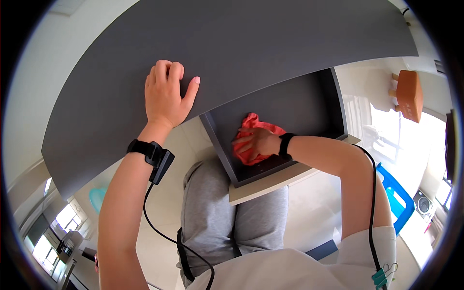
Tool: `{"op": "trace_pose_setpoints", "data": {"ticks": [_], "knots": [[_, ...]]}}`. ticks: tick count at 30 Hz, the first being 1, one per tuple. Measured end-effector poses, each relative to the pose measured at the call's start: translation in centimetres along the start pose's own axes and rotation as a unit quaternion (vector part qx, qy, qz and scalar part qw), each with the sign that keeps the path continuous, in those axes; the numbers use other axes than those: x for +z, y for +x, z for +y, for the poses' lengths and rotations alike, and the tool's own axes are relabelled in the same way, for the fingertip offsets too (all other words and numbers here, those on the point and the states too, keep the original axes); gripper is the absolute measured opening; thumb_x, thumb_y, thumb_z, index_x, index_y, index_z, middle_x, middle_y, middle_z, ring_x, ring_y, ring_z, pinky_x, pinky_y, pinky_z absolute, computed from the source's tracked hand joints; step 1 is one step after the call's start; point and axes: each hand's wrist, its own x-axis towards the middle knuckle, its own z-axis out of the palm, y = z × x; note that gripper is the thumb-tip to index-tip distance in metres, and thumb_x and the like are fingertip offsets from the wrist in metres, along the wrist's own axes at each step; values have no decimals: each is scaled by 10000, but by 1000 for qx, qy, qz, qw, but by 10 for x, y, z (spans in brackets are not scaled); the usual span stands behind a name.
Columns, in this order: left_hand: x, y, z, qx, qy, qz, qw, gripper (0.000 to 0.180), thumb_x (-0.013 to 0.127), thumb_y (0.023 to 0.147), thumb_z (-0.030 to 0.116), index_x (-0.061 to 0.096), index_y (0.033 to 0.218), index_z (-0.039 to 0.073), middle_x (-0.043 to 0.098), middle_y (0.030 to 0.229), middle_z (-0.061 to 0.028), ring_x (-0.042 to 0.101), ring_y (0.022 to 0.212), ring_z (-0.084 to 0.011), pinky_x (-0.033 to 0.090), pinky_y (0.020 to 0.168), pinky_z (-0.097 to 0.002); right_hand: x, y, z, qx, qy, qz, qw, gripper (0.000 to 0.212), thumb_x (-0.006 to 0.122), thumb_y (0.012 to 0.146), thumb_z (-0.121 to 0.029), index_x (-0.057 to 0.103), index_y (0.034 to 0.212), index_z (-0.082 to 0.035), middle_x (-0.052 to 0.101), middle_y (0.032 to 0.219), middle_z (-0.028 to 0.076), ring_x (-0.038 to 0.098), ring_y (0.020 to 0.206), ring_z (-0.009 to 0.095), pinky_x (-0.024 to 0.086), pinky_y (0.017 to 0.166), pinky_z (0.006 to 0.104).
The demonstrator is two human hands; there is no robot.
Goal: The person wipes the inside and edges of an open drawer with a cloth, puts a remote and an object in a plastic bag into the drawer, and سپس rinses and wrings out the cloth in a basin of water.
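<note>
My right hand is inside an open dark grey drawer, palm down on a crumpled red cloth. Its fingers are spread and lie flat over the cloth, pressing it against the drawer's bottom near the left front corner. Parts of the cloth show around the hand; the rest is hidden beneath it. On the dark grey tabletop rests my left hand, left of the drawer. Its thumb stands apart and its fingers are slightly bent, with nothing in them.
The drawer's pale front panel sits just above my legs in grey trousers. A brown stool and a blue plastic stool are at the right. From the black device on my left wrist a cable hangs down.
</note>
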Motion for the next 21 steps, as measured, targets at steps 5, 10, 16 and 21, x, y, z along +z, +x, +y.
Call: {"op": "trace_pose_setpoints", "data": {"ticks": [5, 10, 16, 21], "knots": [[0, -2, 0, -5, 0, -1, 1000, 249, 608, 841, 282, 454, 830, 86, 424, 879, -51, 465, 829, -242, 388, 731, -372, 2, 9, -6, -17, 2, 17, 1000, 358, 538, 819, -235, 611, 1064, -485, 344, 1442, -180, 117, 1422, 146, 110, 1177, 468], [0, -1, -1, -6, -5, -1, 1000, 245, 610, 840, 279, 456, 830, 87, 427, 880, -51, 465, 825, -241, 390, 729, -373, -2, 13, -33, 51, -15, 8, 999, 406, 515, 842, -281, 536, 1150, -545, 322, 1445, -162, 160, 1411, 142, 92, 1149, 526], [2, -2, -6, 2, 16, 3, 1000, 242, 615, 832, 299, 466, 858, 111, 429, 885, -42, 469, 809, -222, 397, 723, -363, -20, 25, -34, 56, -10, -17, 998, 404, 518, 845, -250, 557, 1135, -528, 411, 1355, -98, 200, 1391, 168, 144, 1110, 556], [4, -2, -5, 3, 12, 2, 1000, 249, 614, 833, 310, 466, 856, 112, 426, 886, -42, 469, 810, -220, 400, 727, -361, -8, 13, -36, 76, 39, 34, 996, 339, 537, 820, -226, 645, 1039, -462, 447, 1324, -72, 245, 1371, 174, 164, 1116, 514]]}}
